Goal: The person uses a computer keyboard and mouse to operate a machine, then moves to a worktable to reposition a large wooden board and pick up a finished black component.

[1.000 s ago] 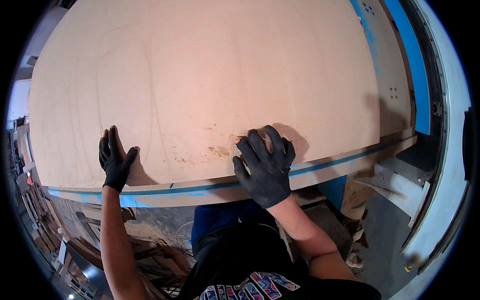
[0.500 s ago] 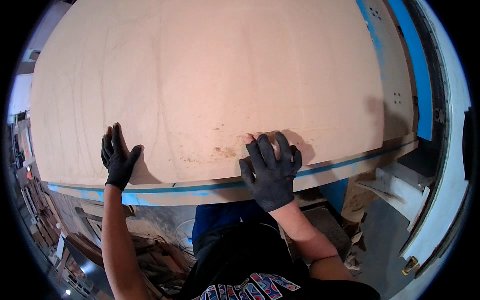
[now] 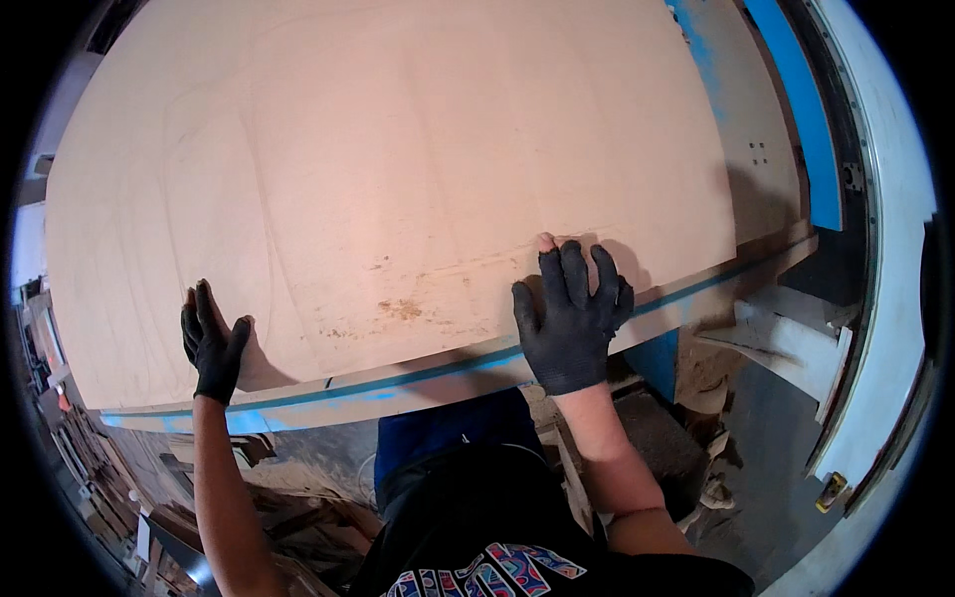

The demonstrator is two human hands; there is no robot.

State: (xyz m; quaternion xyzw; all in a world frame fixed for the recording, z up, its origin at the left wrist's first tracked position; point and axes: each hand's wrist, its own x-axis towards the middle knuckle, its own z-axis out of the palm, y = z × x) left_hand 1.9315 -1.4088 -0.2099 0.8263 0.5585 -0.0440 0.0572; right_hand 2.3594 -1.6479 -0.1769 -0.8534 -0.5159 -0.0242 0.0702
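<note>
A large, pale tan wood panel [image 3: 448, 129] lies flat in front of me, with a brown scuffed patch [image 3: 400, 309] near its front edge. My left hand [image 3: 212, 343], in a black glove, rests on the panel near the front left, fingers stretched forward and thumb apart. Right of the brown patch, my right hand [image 3: 572, 318], in a black glove with a bare fingertip showing, lies on the front edge area. Its fingers are spread and slightly bent, and neither hand holds anything.
Beneath the panel is a bench edge [image 3: 428, 388] with a blue stripe. On the right stand a blue upright strip [image 3: 811, 119], a pale machine frame [image 3: 885, 199] and a white bracket [image 3: 786, 348]. Wood scraps [image 3: 95, 468] are piled at the lower left.
My right hand has slid to the right along the panel, away from the brown patch. The left hand stays nearly in place on the panel, and the whole view has shifted slightly.
</note>
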